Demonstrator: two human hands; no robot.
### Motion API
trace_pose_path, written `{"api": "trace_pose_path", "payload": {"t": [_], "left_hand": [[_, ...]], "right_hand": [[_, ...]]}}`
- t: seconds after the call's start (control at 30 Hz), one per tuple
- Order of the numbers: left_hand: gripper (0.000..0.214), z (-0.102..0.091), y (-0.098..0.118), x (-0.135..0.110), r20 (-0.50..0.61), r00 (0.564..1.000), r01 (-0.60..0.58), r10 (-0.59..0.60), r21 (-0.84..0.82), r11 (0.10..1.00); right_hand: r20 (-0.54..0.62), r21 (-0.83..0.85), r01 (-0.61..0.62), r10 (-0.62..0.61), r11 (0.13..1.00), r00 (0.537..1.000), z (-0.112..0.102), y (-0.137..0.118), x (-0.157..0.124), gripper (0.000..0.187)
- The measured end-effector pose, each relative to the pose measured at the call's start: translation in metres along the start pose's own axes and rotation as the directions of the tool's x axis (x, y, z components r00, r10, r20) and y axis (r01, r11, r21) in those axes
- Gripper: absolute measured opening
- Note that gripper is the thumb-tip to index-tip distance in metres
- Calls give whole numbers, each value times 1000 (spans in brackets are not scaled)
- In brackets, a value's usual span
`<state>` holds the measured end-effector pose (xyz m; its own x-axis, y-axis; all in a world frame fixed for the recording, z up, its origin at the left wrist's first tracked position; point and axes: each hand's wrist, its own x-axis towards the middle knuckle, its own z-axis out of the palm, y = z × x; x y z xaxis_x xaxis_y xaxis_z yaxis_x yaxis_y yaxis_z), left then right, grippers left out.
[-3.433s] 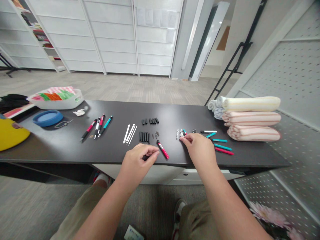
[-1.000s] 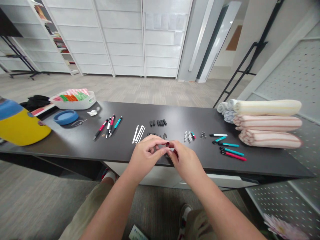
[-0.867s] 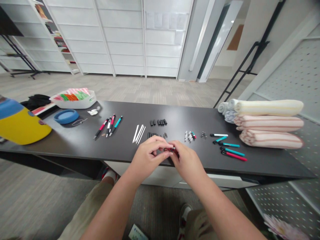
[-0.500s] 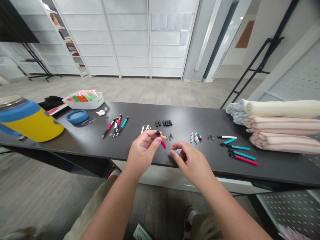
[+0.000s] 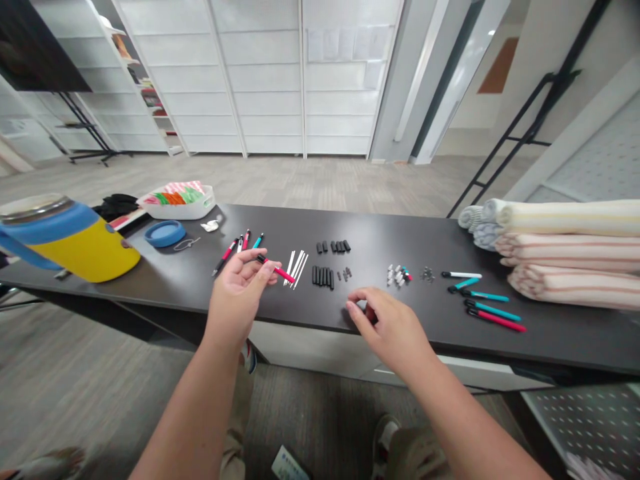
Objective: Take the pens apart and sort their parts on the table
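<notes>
My left hand [image 5: 241, 280] is closed on a red pen barrel [image 5: 283, 272] with a black end, pinched between thumb and fingers. Its red tip points right, over the thin white refill tubes [image 5: 297, 269]. Behind the fingers lie several assembled pens [image 5: 226, 256], partly covered. My right hand [image 5: 387, 327] hovers by the table's front edge with loosely curled fingers; no object shows in it. Between the hands are black grips [image 5: 323, 277] in a row and small springs [image 5: 345, 274]. Right of them is a pile of small white and coloured pen parts [image 5: 399, 275].
Short black pieces [image 5: 333, 247] lie further back. At right are tiny dark parts [image 5: 427, 274], several pen barrels [image 5: 493, 310] and rolled towels [image 5: 575, 240]. Toward the left stand a yellow-and-blue mug [image 5: 75, 240], a blue lid [image 5: 165, 233] and a white basket [image 5: 181, 209].
My left hand has moved left with the red barrel, from near the springs to over the white tubes, uncovering the black grips. My right hand has barely moved.
</notes>
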<state>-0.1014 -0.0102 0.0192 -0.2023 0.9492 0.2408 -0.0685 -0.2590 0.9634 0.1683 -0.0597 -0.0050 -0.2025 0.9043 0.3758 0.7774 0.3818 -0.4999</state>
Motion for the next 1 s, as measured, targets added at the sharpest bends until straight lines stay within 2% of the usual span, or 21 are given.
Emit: {"api": "trace_pose_path", "payload": {"t": [0.07, 0.17, 0.23, 0.4, 0.5, 0.57, 0.6, 0.7, 0.77, 0.9, 1.0], "left_hand": [[48, 13, -2, -11, 131, 990, 46, -50, 37, 998], [41, 37, -8, -30, 368, 923, 93, -113, 71, 993], [34, 49, -12, -40, 436, 890, 101, -130, 89, 991], [33, 62, -20, -47, 434, 889, 120, -145, 83, 989], [31, 68, -21, -48, 445, 883, 137, -151, 62, 989], [36, 71, -21, -48, 448, 882, 139, -143, 44, 989], [40, 72, -20, -49, 446, 884, 135, -138, 39, 990], [45, 73, -19, -47, 425, 896, 110, -126, 60, 992], [38, 71, -19, -43, 399, 909, 89, -119, 93, 992], [31, 65, -18, -37, 367, 925, 51, -99, 139, 989], [28, 63, -18, -36, 378, 922, 19, -83, 171, 985]], "right_hand": [[5, 44, 16, -16, 999, 1000, 0, -2, 0, 24], [5, 130, 78, -80, 988, 997, 0, -4, -1, 28], [-24, 150, 121, -118, 981, 993, -1, -5, -2, 25], [-59, 157, 204, -197, 966, 979, -6, -5, -4, 20], [-42, 108, 255, -252, 961, 967, -20, -4, -4, 18], [-33, 6, 220, -219, 976, 975, -36, 2, -6, 17], [-51, -66, 164, -168, 984, 985, -46, 7, -9, 16], [-188, -257, -98, 50, 961, 981, -80, 34, -28, 20], [-204, -371, -191, 121, 909, 972, -101, 60, -48, 28], [-170, -490, -229, 165, 841, 972, -133, 115, -85, 38], [-100, -478, -194, 166, 856, 981, -143, 144, -98, 38]]}}
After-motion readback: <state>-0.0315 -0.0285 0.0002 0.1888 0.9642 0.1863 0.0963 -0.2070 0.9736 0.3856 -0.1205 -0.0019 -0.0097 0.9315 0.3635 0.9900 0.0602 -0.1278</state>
